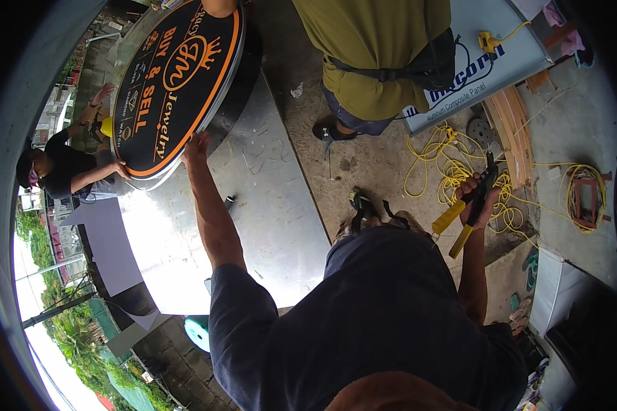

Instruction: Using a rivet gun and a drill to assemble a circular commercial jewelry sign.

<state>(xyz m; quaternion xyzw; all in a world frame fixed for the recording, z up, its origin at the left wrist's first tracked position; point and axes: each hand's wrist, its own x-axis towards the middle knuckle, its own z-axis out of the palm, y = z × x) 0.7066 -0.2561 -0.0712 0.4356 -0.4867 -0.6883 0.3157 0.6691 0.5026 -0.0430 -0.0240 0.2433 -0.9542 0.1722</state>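
My left arm reaches forward, and my left hand point(196, 149) closes on the near rim of an oval sign point(178, 89). The sign has a black face, an orange border and white and orange lettering. It is raised at an angle over a metal-topped table point(274, 226). Out to the right, my right hand point(478, 205) is closed round a black plier-like tool point(488, 177) with two long yellow-gripped handles. The handles stand apart and point back toward me. Whether anything sits in the tool's black nose is too small to tell.
A co-worker in black point(72, 161) holds the sign's left side. Another in an olive shirt point(377, 55) stands ahead; a hand touches the sign's top. Yellow cord point(432, 164) lies tangled on the floor beside wood strips point(511, 137). A printed panel point(473, 89) leans at the right.
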